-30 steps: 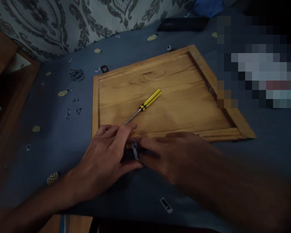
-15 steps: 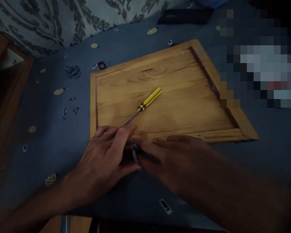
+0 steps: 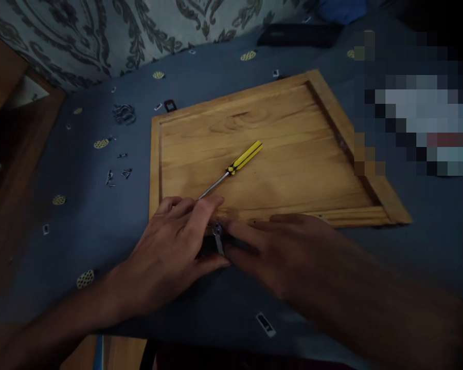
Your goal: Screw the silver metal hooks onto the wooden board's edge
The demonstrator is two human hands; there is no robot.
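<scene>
A small grey metal strip with a rounded, holed end (image 3: 218, 239), perhaps a handle, is held against the near edge of a framed wooden panel (image 3: 200, 139). My left hand (image 3: 173, 241) bends over that edge, its fingers on the wood and its thumb at the strip's lower end. From the other side, my right hand (image 3: 278, 246) presses its fingertips to the strip. A screwdriver with a yellow and black handle (image 3: 247, 155) lies on the panel; its tip is hidden behind my left fingers.
Left of the panel lie a pile of curved grey pieces (image 3: 124, 114) and several small screws (image 3: 126, 173) on the blue patterned cloth (image 3: 111, 226). A dark flat object (image 3: 299, 35) lies at the back. Wooden furniture (image 3: 19, 154) stands far left. The upper right is blurred out.
The view has shifted slightly, so the panel and cloth appear a little further right. Both hands keep about the same hold on the metal strip.
</scene>
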